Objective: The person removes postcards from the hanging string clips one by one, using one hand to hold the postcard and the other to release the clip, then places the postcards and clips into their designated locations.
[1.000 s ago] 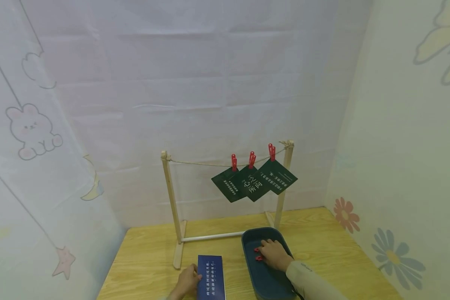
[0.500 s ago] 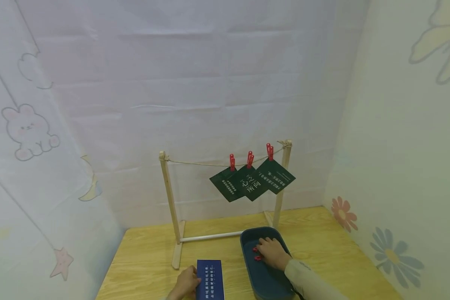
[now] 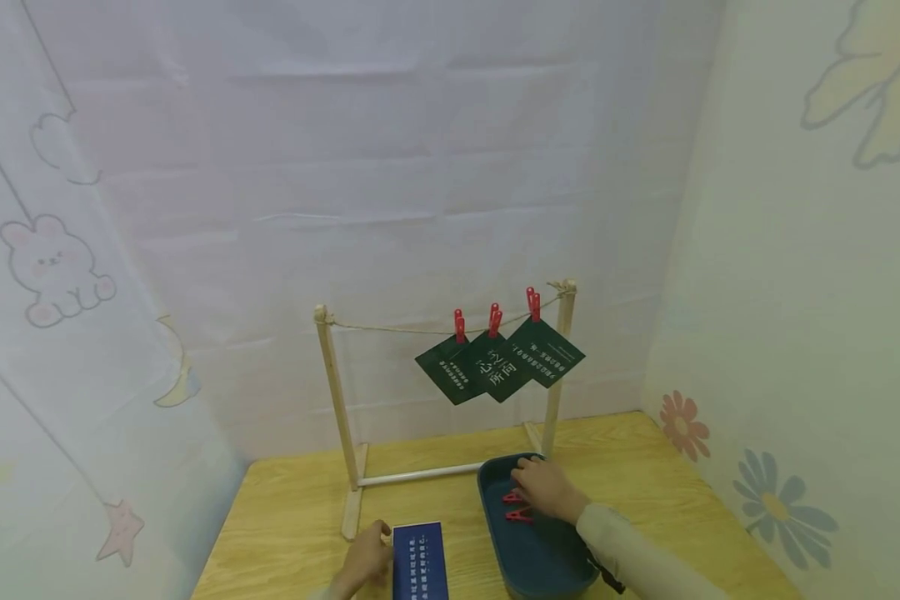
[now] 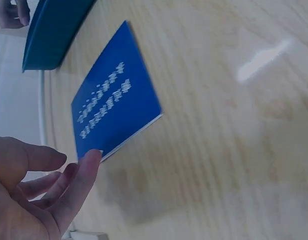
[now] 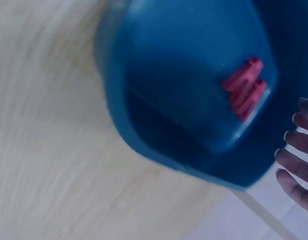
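My left hand (image 3: 363, 557) is beside a blue card (image 3: 420, 558) with white printed characters, lying on the table. In the left wrist view a fingertip is at the card's near corner (image 4: 88, 152), while the thumb is apart from it. My right hand (image 3: 547, 487) is over the far right side of a dark blue plastic basin (image 3: 495, 533). Red clothespins (image 3: 519, 516) lie on the basin's floor to the left of this hand. At the edge of the right wrist view, the right fingers (image 5: 296, 167) look loosely bent, with nothing visible in them; the palm is out of frame.
Behind the basin stands a wooden rack (image 3: 337, 392) with a string (image 3: 390, 330) across its top. Three dark green cards (image 3: 543, 354) hang from it by red clothespins (image 3: 536, 307), overlapping. A white bar (image 3: 420, 475) joins the rack's feet.
My left fingers have come off the blue card's side, and the card has shifted slightly toward me. My right hand has lifted a little, showing more of the red clothespins.
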